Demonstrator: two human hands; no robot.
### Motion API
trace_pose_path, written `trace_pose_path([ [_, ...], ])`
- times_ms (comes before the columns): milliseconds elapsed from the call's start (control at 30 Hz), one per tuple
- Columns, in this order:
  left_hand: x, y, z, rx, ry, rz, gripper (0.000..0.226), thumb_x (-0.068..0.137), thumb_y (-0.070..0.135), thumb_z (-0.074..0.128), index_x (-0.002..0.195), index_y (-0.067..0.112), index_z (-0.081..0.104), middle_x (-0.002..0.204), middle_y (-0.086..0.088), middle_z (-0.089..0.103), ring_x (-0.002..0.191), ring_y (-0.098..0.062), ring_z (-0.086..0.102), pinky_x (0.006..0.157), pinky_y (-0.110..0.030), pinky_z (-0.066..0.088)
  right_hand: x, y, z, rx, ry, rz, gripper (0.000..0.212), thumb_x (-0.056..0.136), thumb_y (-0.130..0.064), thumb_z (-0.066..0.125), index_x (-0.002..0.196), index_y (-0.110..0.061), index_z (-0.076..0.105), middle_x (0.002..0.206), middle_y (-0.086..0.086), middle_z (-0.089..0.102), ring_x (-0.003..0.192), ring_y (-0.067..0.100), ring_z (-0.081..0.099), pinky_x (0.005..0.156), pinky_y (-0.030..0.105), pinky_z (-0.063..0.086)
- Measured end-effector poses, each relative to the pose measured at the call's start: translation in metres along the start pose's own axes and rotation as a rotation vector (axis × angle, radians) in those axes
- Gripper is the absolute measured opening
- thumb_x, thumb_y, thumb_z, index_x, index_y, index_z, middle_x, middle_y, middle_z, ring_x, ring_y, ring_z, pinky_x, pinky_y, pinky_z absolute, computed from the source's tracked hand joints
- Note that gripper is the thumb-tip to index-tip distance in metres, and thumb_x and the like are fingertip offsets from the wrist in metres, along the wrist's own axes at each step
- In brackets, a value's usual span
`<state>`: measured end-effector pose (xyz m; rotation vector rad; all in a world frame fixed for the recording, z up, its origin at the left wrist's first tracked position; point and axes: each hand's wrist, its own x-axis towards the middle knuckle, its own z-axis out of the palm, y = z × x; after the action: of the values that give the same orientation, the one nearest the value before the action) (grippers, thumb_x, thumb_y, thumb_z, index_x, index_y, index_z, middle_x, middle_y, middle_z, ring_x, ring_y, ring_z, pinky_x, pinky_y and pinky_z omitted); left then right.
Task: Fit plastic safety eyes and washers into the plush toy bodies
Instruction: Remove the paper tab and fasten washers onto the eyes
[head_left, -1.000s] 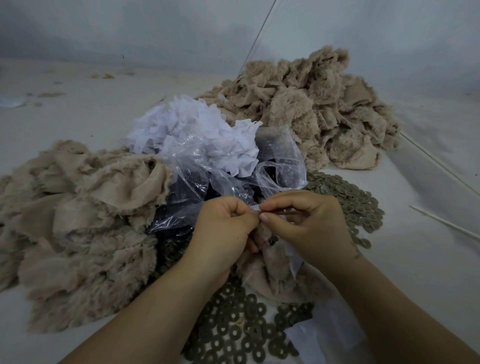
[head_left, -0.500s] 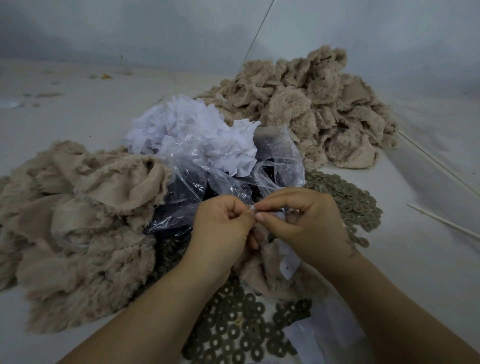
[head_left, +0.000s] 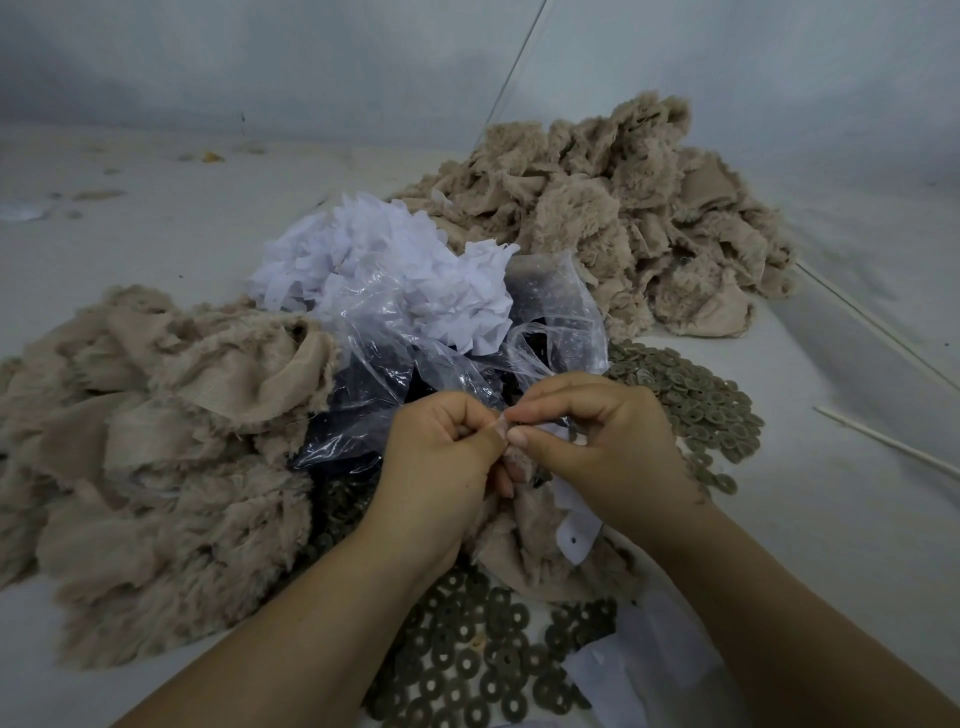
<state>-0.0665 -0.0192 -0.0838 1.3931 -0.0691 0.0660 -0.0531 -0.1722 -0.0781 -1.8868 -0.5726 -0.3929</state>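
Your left hand (head_left: 441, 457) and right hand (head_left: 602, 441) meet at the centre of the frame, fingers curled tight, thumb and forefinger tips pinched together on a small pale piece of the plush body (head_left: 524, 540) that hangs below them. What sits between the fingertips is too small to make out, so you cannot tell whether an eye or a washer is there. The beige plush body drapes down from your grip into the lower centre, with a white tag (head_left: 576, 530) with a dark dot lying against it just under your right wrist.

Olive washers (head_left: 467, 660) lie scattered along the bottom centre, under your forearms, and a second spread of washers (head_left: 696, 395) sits right of centre, just beyond your right hand. A crumpled clear plastic bag (head_left: 415, 353) rises directly behind your hands, dark contents showing through it. Behind the bag lies a heap of white fabric pieces (head_left: 384, 265). One pile of beige plush bodies (head_left: 140, 457) fills the left side; another pile (head_left: 623, 218) sits at the upper right. A thin pale stick (head_left: 883, 441) lies at the right edge on the pale work surface (head_left: 831, 519).
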Motion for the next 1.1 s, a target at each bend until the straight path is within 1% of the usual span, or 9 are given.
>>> trace_pose_path([
  [167, -0.001, -0.001, -0.001, -0.004, -0.008, 0.002, 0.027, 0.089, -0.009, 0.059, 0.064, 0.003, 0.062, 0.057, -0.016, 0.064, 0.043, -0.02, 0.054, 0.044, -0.024, 0.045, -0.001, -0.001, -0.001, 0.054, -0.014, 0.084, 0.014, 0.076, -0.004, 0.082, 0.089, -0.007, 0.079, 0.09, 0.001, 0.074, 0.086, 0.008, 0.07, 0.079, 0.02, 0.055],
  [400, 0.001, 0.0, 0.0, -0.105, -0.067, -0.072, 0.029, 0.093, 0.001, 0.057, 0.066, 0.008, 0.063, 0.062, -0.018, 0.062, 0.052, -0.025, 0.054, 0.051, -0.028, 0.048, -0.004, -0.005, -0.003, 0.189, 0.005, 0.196, 0.019, 0.078, 0.0, 0.08, 0.091, -0.015, 0.079, 0.09, -0.005, 0.078, 0.087, 0.009, 0.074, 0.077, 0.02, 0.058],
  [633, 0.0, 0.002, 0.002, -0.097, -0.036, -0.069, 0.03, 0.091, 0.003, 0.062, 0.063, 0.012, 0.065, 0.066, -0.022, 0.064, 0.054, -0.025, 0.055, 0.056, -0.031, 0.048, -0.007, -0.007, -0.003, 0.264, 0.037, 0.319, 0.021, 0.082, 0.0, 0.077, 0.102, -0.006, 0.078, 0.091, 0.0, 0.079, 0.089, 0.013, 0.075, 0.077, 0.022, 0.059],
  [733, 0.0, 0.001, 0.003, -0.093, -0.002, -0.053, 0.03, 0.092, 0.001, 0.061, 0.063, 0.011, 0.064, 0.069, -0.025, 0.065, 0.058, -0.028, 0.056, 0.057, -0.031, 0.049, -0.008, -0.009, 0.001, 0.266, 0.035, 0.349, 0.021, 0.089, -0.002, 0.07, 0.105, -0.013, 0.078, 0.072, -0.001, 0.076, 0.065, 0.014, 0.071, 0.064, 0.019, 0.055],
  [800, 0.0, 0.001, 0.004, -0.068, 0.02, -0.036, 0.03, 0.093, 0.001, 0.061, 0.064, 0.01, 0.064, 0.066, -0.02, 0.065, 0.055, -0.026, 0.056, 0.056, -0.031, 0.05, -0.009, -0.008, 0.004, 0.279, 0.061, 0.381, 0.021, 0.092, -0.002, 0.067, 0.105, -0.014, 0.079, 0.054, -0.007, 0.066, 0.046, 0.004, 0.053, 0.053, 0.016, 0.046],
  [900, -0.002, 0.001, 0.006, -0.03, 0.057, -0.023, 0.027, 0.093, -0.001, 0.061, 0.067, 0.005, 0.062, 0.061, -0.018, 0.064, 0.046, -0.018, 0.055, 0.042, -0.021, 0.044, -0.011, -0.007, 0.009, 0.318, 0.137, 0.433, 0.019, 0.092, -0.002, 0.066, 0.101, -0.012, 0.08, 0.042, -0.014, 0.053, 0.036, -0.002, 0.039, 0.043, 0.011, 0.036],
  [967, -0.003, 0.001, 0.007, -0.013, 0.08, -0.021, 0.027, 0.093, -0.001, 0.061, 0.066, 0.005, 0.062, 0.059, -0.017, 0.064, 0.042, -0.015, 0.053, 0.037, -0.017, 0.038, -0.011, -0.008, 0.012, 0.293, 0.161, 0.448, 0.021, 0.09, -0.003, 0.067, 0.097, -0.017, 0.081, 0.044, -0.004, 0.054, 0.038, 0.007, 0.035, 0.045, 0.017, 0.033],
  [1033, -0.004, 0.0, 0.008, -0.01, 0.094, -0.016, 0.028, 0.092, -0.001, 0.062, 0.065, 0.006, 0.062, 0.059, -0.016, 0.064, 0.043, -0.015, 0.053, 0.038, -0.017, 0.038, -0.01, -0.009, 0.014, 0.305, 0.175, 0.457, 0.023, 0.089, -0.002, 0.066, 0.094, -0.019, 0.082, 0.057, 0.015, 0.064, 0.044, 0.033, 0.046, 0.046, 0.035, 0.045],
  [1100, -0.005, 0.0, 0.008, -0.008, 0.112, -0.005, 0.028, 0.092, -0.001, 0.063, 0.064, 0.006, 0.063, 0.056, -0.013, 0.063, 0.042, -0.014, 0.053, 0.039, -0.017, 0.039, -0.008, -0.01, 0.016, 0.374, 0.193, 0.489, 0.022, 0.089, 0.0, 0.066, 0.094, -0.015, 0.082, 0.079, 0.025, 0.073, 0.076, 0.05, 0.064, 0.072, 0.057, 0.059],
])
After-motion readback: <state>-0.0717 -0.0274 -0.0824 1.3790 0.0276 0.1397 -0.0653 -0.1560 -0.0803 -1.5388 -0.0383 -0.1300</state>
